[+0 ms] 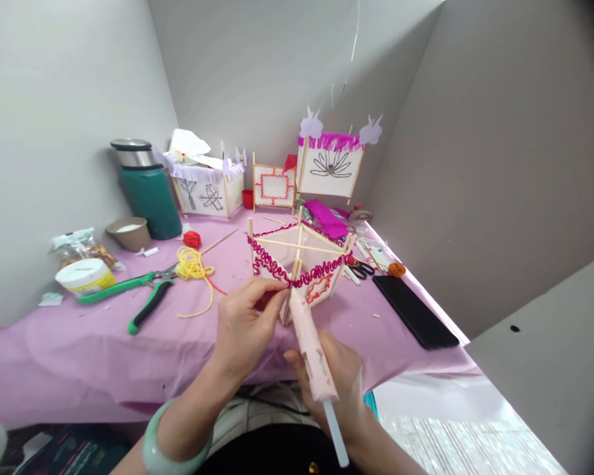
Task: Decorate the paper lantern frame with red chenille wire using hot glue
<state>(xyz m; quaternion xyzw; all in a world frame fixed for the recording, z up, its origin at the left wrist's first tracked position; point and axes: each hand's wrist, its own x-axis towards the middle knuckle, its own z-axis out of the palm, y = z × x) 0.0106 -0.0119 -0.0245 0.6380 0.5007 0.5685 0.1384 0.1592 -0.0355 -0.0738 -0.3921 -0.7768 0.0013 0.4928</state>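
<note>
A small box-shaped lantern frame of wooden sticks [299, 247] stands near the table's front edge, with curly magenta trim along its upper sides and an orange outline on one panel. My left hand [245, 323] pinches at the frame's near corner post; whatever lies between the fingertips is too small to make out. My right hand [339, 376] is wrapped round a pale pink glue gun [311, 343], a translucent glue stick poking out of its back end. The gun's nozzle points at that same corner, close beside my left fingertips.
Green-handled pliers [146, 287], yellow yarn [193, 265], a cup [129, 232] and a teal bottle [151, 198] are on the left. A black phone [416, 311] and scissors [361, 268] lie right. Decorated lanterns [330, 168] stand behind.
</note>
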